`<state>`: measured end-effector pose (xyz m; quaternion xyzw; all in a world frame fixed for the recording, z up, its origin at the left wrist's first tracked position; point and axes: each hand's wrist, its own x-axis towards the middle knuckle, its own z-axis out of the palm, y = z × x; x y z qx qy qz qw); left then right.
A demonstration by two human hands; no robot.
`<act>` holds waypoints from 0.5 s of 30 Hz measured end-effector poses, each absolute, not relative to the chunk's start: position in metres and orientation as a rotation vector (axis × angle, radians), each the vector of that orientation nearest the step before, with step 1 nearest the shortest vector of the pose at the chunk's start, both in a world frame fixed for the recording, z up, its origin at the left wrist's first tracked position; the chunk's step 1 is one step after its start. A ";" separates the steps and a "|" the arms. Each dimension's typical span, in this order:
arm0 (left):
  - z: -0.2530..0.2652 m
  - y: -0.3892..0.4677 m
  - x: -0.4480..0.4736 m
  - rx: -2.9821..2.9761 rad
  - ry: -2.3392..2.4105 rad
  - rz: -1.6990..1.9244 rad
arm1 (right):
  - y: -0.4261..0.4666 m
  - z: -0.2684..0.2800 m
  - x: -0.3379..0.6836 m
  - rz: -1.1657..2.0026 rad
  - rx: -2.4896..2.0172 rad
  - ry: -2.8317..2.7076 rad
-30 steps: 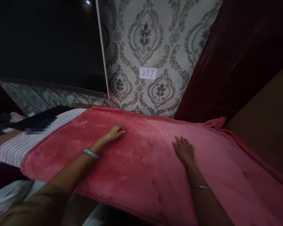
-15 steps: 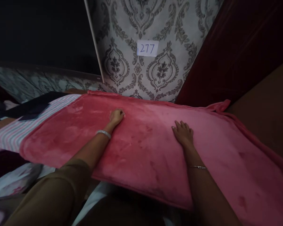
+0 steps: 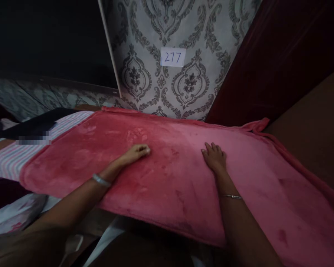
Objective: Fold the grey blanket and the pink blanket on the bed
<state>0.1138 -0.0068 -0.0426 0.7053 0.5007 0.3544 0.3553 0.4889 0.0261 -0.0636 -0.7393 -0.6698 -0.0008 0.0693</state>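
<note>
A pink plush blanket [image 3: 178, 178] lies spread over a long surface in front of me. Over its middle-left part is my left hand [image 3: 136, 154], its fingers curled and pinched together. A pale spot shows at the fingertips, too small to name. My right hand [image 3: 215, 157] rests flat on the lighter pink half of the blanket, fingers apart and holding nothing. Just beyond my left hand, the pile bears a rubbed mark.
A striped cloth [image 3: 25, 159] sticks out under the blanket's left end, with dark fabric [image 3: 39, 122] behind it. A large dark screen [image 3: 50, 44] hangs at the back left. On the patterned wall is a paper marked 277 [image 3: 172, 57]. A dark red panel [image 3: 256, 66] stands back right.
My left hand has come nearer to me and turned, its fingers still closed, uncovering the rubbed mark. My right hand stays in place on the blanket.
</note>
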 end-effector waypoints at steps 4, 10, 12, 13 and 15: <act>-0.040 -0.054 0.121 2.124 1.058 0.773 | 0.027 -0.065 0.489 0.002 -2.212 -1.999; -0.040 -0.072 0.134 2.516 1.100 0.699 | 0.028 -0.067 0.491 0.019 -2.196 -1.995; -0.042 -0.071 0.137 2.567 1.133 0.686 | 0.028 -0.068 0.491 0.017 -2.194 -1.997; -0.043 -0.071 0.138 2.585 1.138 0.690 | 0.028 -0.068 0.491 0.018 -2.196 -1.995; -0.045 -0.070 0.139 2.597 1.136 0.696 | 0.028 -0.068 0.491 0.017 -2.194 -1.995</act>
